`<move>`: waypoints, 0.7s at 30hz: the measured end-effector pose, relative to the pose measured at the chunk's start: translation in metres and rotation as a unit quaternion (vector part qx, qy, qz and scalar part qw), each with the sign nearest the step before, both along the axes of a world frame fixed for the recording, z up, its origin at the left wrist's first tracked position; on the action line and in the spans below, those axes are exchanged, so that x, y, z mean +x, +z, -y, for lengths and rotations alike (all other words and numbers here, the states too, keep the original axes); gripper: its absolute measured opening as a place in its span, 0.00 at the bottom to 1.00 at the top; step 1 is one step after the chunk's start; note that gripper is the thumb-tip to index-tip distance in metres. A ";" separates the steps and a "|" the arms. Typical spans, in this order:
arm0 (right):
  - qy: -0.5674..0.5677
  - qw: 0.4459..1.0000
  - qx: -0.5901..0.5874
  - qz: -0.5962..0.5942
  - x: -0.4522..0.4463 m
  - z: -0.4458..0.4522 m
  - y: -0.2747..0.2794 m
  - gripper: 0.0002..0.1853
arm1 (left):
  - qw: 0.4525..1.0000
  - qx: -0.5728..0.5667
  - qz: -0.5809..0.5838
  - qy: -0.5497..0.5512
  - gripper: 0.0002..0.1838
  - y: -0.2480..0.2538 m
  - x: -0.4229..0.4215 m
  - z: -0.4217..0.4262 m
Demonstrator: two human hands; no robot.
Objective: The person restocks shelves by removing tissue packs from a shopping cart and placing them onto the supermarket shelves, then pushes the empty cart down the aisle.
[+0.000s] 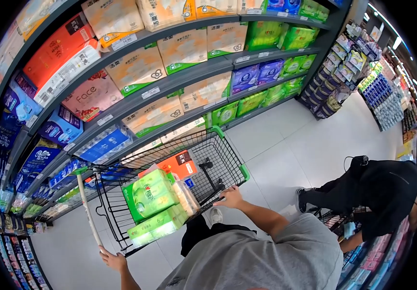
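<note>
A black wire shopping cart (pixel 227 157) with green corners stands before me. My left hand (pixel 114 260) is closed on the near end of its pale handle bar (pixel 88 215). On the cart's near side rim, my right hand (pixel 231 197) is closed with fingers bent over the wire. Inside the basket lie a large green tissue pack (pixel 153 194), another green pack (pixel 157 225) in front of it, a beige pack (pixel 185 197) and a red-orange pack (pixel 182 166). A small blue item (pixel 189 182) shows partly between the packs.
Curved-looking shelves (pixel 184 72) packed with tissue products run along the cart's far side. A person in black (pixel 387 193) bends over another cart (pixel 358 217) at the right. Beyond the shelf end stands a display rack (pixel 336 67). Pale tiled floor (pixel 276 145) lies between.
</note>
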State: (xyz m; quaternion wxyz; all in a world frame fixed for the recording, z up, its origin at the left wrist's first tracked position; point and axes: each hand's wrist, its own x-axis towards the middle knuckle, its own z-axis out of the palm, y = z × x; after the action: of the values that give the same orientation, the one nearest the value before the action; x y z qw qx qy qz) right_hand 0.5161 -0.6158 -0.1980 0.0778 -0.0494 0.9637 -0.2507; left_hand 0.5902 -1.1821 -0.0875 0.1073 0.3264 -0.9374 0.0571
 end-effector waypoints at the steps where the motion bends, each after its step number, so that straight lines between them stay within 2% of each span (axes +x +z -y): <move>1: 0.005 1.000 0.009 -0.005 0.001 0.000 0.002 0.35 | 1.000 -0.002 -0.003 0.003 0.53 -0.002 0.000 0.002; 4: 0.019 1.000 -0.002 0.020 -0.007 -0.005 -0.001 0.34 | 1.000 -0.011 -0.015 -0.009 0.53 -0.008 0.001 0.007; 7: 0.037 0.999 0.005 0.025 -0.013 -0.007 -0.001 0.33 | 0.999 0.025 -0.023 -0.021 0.50 0.015 -0.002 -0.005; 8: 0.036 0.999 0.000 0.001 -0.013 -0.007 -0.003 0.32 | 0.997 0.012 -0.052 -0.055 0.49 0.017 -0.002 -0.005; 9: 0.026 0.999 -0.026 -0.030 -0.013 -0.008 -0.003 0.31 | 0.998 0.019 -0.042 -0.047 0.49 0.022 -0.004 -0.009; 15: 0.042 0.997 -0.003 -0.067 -0.036 -0.011 0.005 0.28 | 0.999 0.025 -0.012 0.018 0.51 0.034 -0.020 -0.017; 21: 0.052 0.997 -0.008 -0.052 -0.064 -0.009 0.017 0.27 | 0.997 0.047 0.012 0.064 0.52 0.045 -0.033 -0.025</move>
State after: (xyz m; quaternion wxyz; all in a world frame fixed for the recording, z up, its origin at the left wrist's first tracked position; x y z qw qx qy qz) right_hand 0.4524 -0.6071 -0.1806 0.0401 -0.1133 0.9605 -0.2511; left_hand 0.5572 -1.1576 -0.0424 0.0764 0.3900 -0.9173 0.0242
